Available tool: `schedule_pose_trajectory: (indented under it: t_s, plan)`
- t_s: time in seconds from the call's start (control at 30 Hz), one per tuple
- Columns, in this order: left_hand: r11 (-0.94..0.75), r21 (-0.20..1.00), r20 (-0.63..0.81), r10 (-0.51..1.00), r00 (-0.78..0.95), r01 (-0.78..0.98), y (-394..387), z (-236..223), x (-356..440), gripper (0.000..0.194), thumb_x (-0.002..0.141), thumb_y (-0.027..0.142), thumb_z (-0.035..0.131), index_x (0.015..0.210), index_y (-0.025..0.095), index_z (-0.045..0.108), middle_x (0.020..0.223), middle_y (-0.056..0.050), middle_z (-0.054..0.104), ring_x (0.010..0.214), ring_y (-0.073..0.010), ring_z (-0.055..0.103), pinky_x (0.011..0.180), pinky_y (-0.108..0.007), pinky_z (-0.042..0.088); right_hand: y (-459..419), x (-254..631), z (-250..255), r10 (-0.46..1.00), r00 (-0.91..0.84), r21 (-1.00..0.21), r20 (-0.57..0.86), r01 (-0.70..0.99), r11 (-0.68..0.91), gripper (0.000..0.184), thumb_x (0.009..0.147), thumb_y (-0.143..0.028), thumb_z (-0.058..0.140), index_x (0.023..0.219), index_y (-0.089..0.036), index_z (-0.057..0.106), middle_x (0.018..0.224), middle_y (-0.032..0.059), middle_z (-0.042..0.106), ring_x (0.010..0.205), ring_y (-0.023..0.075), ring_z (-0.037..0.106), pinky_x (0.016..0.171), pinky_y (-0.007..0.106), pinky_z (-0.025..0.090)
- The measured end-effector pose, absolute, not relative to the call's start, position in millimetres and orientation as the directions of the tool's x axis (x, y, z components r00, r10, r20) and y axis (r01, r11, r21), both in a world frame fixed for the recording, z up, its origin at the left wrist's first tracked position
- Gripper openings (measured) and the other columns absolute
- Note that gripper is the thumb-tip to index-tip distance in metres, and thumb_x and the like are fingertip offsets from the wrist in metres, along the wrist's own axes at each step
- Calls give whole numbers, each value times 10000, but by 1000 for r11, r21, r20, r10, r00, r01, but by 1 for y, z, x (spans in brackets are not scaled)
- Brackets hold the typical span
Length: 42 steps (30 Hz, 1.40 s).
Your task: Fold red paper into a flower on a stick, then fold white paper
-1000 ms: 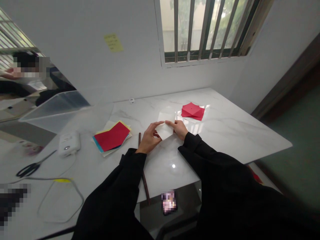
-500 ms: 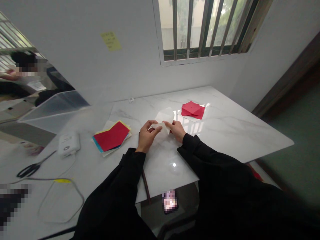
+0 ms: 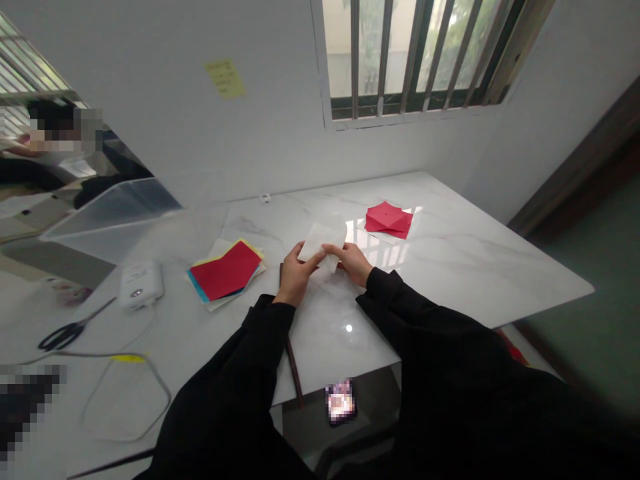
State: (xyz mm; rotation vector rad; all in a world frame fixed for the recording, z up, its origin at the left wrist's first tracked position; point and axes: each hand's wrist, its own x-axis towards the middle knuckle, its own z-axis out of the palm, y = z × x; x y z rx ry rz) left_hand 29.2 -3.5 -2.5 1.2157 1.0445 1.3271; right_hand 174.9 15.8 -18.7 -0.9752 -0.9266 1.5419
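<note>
Between my two hands is a sheet of white paper (image 3: 324,235), raised a little over the marble-patterned table (image 3: 440,273). My left hand (image 3: 295,270) grips its left side, thumb on top. On the right, my right hand (image 3: 356,262) pinches the near edge, and both thumbs almost meet there. Whether the paper is creased under the thumbs is hard to make out. Left of my hands lies a stack of coloured paper (image 3: 227,270), red uppermost with blue, yellow and white edges showing. Folded red paper envelopes (image 3: 387,220) rest beyond my right hand, over white paper.
Black-handled scissors (image 3: 65,335), a white power adapter (image 3: 141,287) and a looped cable (image 3: 167,393) are at left. A dark thin stick (image 3: 294,370) lies by my left forearm. A phone (image 3: 341,402) sits below the table edge. Behind a clear plastic box (image 3: 115,207), another person is seated.
The white paper has tilted and now shows a flatter face, with its near edge between my thumbs. My hands stay in nearly the same place; the view has shifted slightly.
</note>
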Motion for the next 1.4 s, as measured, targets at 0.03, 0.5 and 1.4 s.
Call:
schedule_pose_trajectory:
  t_s: [0.03, 0.5, 1.4]
  plan:
    - [-102, 987, 104, 995, 12, -124, -3, -2, 29, 619, 669, 441, 897, 1183, 173, 680, 1073, -96, 770, 840, -208, 730, 736, -295, 590, 16, 175, -19, 984, -130, -925, -121, -346, -159, 342, 770, -408, 820, 971, -145, 730, 891, 63, 748, 762, 155, 663, 687, 260, 518]
    - [-48, 964, 51, 999, 3, -262, 0, 2, 23, 585, 633, 413, 921, 1108, 120, 744, 1098, -149, 777, 1044, -306, 725, 917, -427, 575, 18, 181, -15, 999, -27, -994, -20, -103, -23, 332, 790, -443, 799, 807, -130, 690, 693, 44, 642, 623, 129, 550, 543, 246, 428]
    - [-39, 956, 25, 998, -50, -290, 10, -6, 17, 473, 649, 302, 869, 1061, 115, 732, 1052, -122, 790, 1017, -288, 729, 939, -407, 560, 25, 190, -9, 999, -36, -893, 15, -450, -3, 591, 808, -779, 600, 857, -191, 649, 900, 60, 710, 866, 181, 661, 708, 267, 512]
